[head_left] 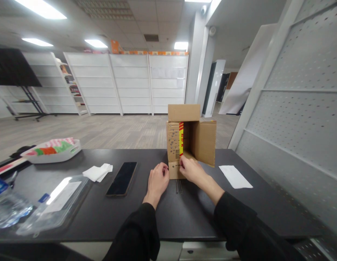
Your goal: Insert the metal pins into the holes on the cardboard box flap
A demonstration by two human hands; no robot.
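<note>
An open cardboard box (206, 139) stands in front of me, its flaps spread and yellow-and-red tape on its left side. Small dark dots or holes mark the left flap, and a short row of them runs along the lower flap (174, 175). My right hand (192, 169) is closed in a pinch at the lower flap; whatever its fingertips hold is hidden. By the box's lower left edge, my left hand (158, 180) has its fingers curled, and their contents cannot be seen. Several thin metal pins (179, 186) lie on the table just before the box.
On the dark table (146, 224), a phone (122, 179) and folded white tissues (98, 172) lie to the left. Farther left are a clear plastic case (58, 203), a water bottle (11, 206) and a white basket (54, 156). Right of the box lies a white paper (235, 177).
</note>
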